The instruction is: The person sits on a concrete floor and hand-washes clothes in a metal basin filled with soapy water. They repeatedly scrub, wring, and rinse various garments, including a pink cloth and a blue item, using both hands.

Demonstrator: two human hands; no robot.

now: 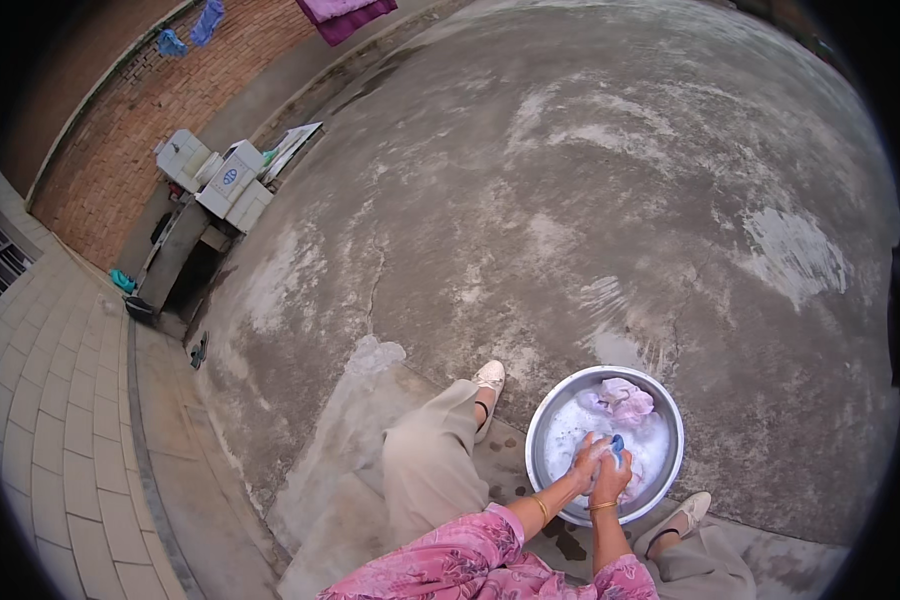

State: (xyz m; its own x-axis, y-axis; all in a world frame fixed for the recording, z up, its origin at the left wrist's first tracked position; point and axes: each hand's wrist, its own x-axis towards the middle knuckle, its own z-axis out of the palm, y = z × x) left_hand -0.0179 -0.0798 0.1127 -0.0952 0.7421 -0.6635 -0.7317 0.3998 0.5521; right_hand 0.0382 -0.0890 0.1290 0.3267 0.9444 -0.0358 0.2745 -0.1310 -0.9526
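Between my knees a round metal basin (534,435) stands on the concrete, holding soapy water with white suds (562,427). My left hand (588,459) and my right hand (612,474) are pressed together over the suds, both gripping a small blue cloth (617,443). Only a bit of that cloth shows past the fingers. A pale pink cloth (627,401) lies bunched in the basin's far part, partly above the foam. More pink fabric (631,489) shows beside my right hand, mostly under suds.
My shoes (489,379) flank the basin. A concrete stand (176,240) and a white washing unit (232,180) stand against the brick wall at far left. Dark slippers (199,351) lie near the tiled wall (60,420). Purple laundry (349,22) hangs at the top.
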